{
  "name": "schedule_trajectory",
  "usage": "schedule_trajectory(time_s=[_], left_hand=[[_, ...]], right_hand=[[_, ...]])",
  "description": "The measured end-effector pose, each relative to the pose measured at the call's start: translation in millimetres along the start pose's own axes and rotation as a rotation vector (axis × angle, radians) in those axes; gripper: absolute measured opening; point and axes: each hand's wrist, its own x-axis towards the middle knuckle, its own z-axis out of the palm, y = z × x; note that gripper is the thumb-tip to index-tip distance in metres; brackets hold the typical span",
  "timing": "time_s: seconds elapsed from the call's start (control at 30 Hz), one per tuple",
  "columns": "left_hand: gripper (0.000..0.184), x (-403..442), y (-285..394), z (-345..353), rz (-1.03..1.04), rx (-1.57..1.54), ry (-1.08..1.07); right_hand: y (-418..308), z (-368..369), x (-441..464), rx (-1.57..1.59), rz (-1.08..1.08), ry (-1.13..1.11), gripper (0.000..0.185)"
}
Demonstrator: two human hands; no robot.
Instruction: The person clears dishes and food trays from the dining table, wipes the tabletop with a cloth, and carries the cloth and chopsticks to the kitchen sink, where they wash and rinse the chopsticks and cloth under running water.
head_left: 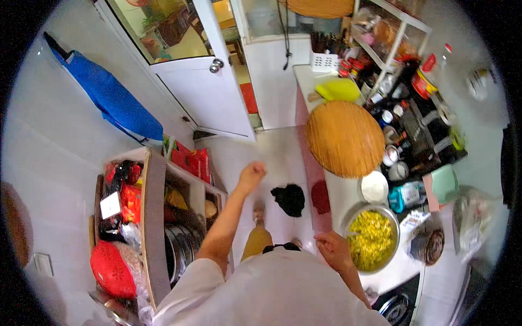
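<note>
In the head view, my left hand (252,177) is held out over the floor, its fingers curled and blurred; whether it holds anything is too small to tell. My right hand (331,250) hangs by the counter edge, just left of a metal bowl (396,239), with its fingers partly curled and blurred. The bowl holds a chopped yellow-green mixture (371,239). Behind the bowl sits a round white container (374,187). Farther up the counter lies a round wooden board (346,139), with a yellow-green item (338,91) beyond it.
A white door (201,95) stands ajar ahead. A black item (289,200) lies on the floor. An open shelf unit (155,217) with bags and pans is at the left. Bottles (387,117) line the counter's back, and a stove (397,304) is at the lower right.
</note>
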Motion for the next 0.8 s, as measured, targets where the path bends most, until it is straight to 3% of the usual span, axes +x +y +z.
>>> schedule_trajectory(time_s=[0.03, 0.1, 0.17, 0.33, 0.6, 0.67, 0.8], left_hand=[[0.021, 36, 9, -34, 0.032, 0.245, 0.095], [0.024, 124, -41, -97, 0.161, 0.184, 0.184], [0.024, 176, 16, -126, 0.231, 0.38, 0.327], [0.033, 305, 50, -209, 0.282, 0.803, 0.497], [0.045, 418, 48, -261, 0.392, 0.893, 0.641], [0.044, 428, 51, -261, 0.233, 0.791, 0.562], [0.037, 428, 50, -255, 0.196, 0.676, 0.617]], right_hand=[[-7, 6, 25, -0.004, 0.021, -0.028, 0.02], [-28, 15, 64, -0.011, 0.124, -0.097, 0.019], [-22, 21, 99, -0.095, 0.108, -0.084, 0.02], [-54, 52, 192, -0.144, 0.096, -0.02, 0.02], [-91, 83, 322, -0.139, -0.149, -0.025, 0.02], [-94, 86, 359, -0.108, -0.227, -0.003, 0.019], [-92, 95, 433, -0.16, -0.298, -0.091, 0.016]])
